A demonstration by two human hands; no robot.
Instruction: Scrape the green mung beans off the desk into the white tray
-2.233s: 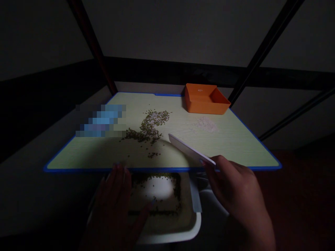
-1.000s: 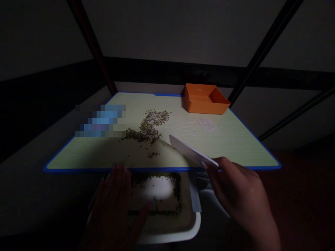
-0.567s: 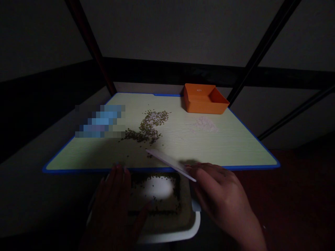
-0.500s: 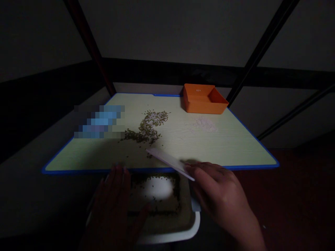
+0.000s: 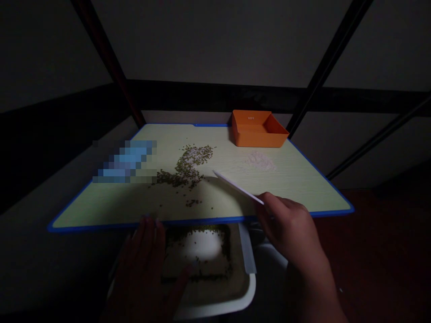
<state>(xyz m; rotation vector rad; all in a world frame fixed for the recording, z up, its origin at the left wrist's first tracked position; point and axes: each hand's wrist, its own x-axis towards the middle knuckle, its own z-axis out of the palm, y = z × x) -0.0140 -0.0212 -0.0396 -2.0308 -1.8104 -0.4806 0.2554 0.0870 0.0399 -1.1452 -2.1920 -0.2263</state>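
Observation:
A thin, flat white scraper (image 5: 238, 187) is pinched in my right hand (image 5: 289, 220), raised above the board's front part with its tip pointing away to the left. Beyond the tip, small green beans mixed with white grains (image 5: 190, 163) lie scattered on a pale board (image 5: 222, 202) with a blue edge. Under the front edge is a white tub (image 5: 247, 298) with green beans along the sides of its floor. My left hand (image 5: 143, 264) grips the tub's left side, thumb over the inside and fingers reaching forward to the board's edge. Shadow hides part of its grip.
An open orange box (image 5: 259, 140) stands at the board's back right. A small heap of white grains (image 5: 259, 160) lies in front of it. On the left is a blurred-out blue item (image 5: 126, 159). Dark wall panels rise behind the board.
My right hand has lifted the scraper up and to the right, turning it nearly edge-on. A few beans now lie closer to the front edge. My left hand stays at the tub.

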